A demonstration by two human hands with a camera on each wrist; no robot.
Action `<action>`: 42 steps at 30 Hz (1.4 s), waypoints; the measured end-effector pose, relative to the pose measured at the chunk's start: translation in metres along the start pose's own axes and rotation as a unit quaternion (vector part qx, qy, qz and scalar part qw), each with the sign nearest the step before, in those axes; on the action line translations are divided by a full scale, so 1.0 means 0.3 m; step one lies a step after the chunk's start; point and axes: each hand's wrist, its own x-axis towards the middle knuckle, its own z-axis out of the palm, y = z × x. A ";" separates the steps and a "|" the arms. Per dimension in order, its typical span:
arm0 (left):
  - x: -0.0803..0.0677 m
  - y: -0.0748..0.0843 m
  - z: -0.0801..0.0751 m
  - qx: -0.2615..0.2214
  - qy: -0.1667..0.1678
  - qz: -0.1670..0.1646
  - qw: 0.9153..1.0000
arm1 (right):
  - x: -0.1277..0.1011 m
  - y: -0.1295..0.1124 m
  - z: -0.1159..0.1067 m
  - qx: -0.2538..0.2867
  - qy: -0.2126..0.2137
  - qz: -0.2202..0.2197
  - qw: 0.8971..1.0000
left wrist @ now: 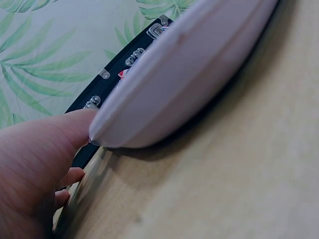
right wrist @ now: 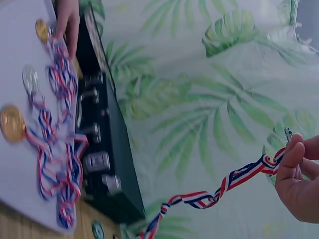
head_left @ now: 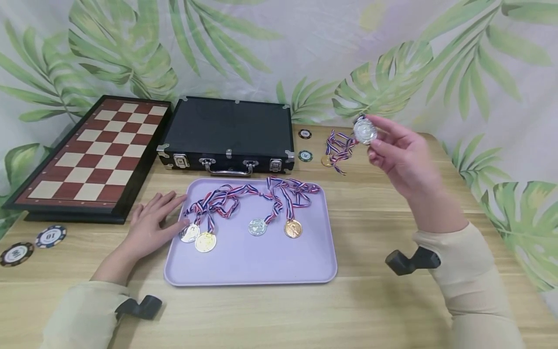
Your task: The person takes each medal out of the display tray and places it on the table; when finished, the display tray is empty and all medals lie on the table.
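My right hand (head_left: pixel 398 155) pinches a silver medal (head_left: pixel 364 131) up in the upper right of the head view.
Its ribbon (head_left: pixel 341 149) trails down to the table (head_left: pixel 375 300) beside two chips (head_left: pixel 305 144). My left hand (head_left: pixel 152 220) lies flat and relaxed at the tray's (head_left: pixel 244 266) left edge, fingers touching the rim, near the four medals (head_left: pixel 205 240) on the tray, centre frame.

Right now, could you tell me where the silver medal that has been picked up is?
In the head view the silver medal is pinched in the right hand, raised above the table's far right, right of the black case.
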 end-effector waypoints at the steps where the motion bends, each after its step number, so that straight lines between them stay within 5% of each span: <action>1: 0.001 0.000 0.000 0.000 -0.001 0.000 1.000 | 0.004 -0.010 -0.017 -0.002 0.007 -0.003 1.000; 10: 0.002 0.001 -0.001 0.001 -0.004 -0.001 1.000 | 0.071 -0.052 -0.208 -0.031 0.114 0.026 0.993; 17: -0.001 0.003 -0.005 -0.005 -0.004 -0.002 1.000 | 0.209 -0.014 -0.343 -0.132 0.220 0.124 0.958; 21: -0.002 0.003 -0.003 -0.003 -0.005 -0.002 1.000 | 0.304 0.021 -0.409 -0.167 0.244 0.153 0.943; 26: -0.003 0.005 -0.002 -0.002 -0.001 -0.001 1.000 | 0.368 0.098 -0.449 -0.177 0.235 0.163 0.942; 32: -0.004 0.008 -0.001 -0.001 0.002 -0.001 1.000 | 0.339 0.236 -0.471 -0.198 0.167 0.186 0.948; 42: -0.004 0.004 -0.004 0.001 0.003 0.003 1.000 | 0.238 0.377 -0.527 -0.336 0.097 0.218 0.911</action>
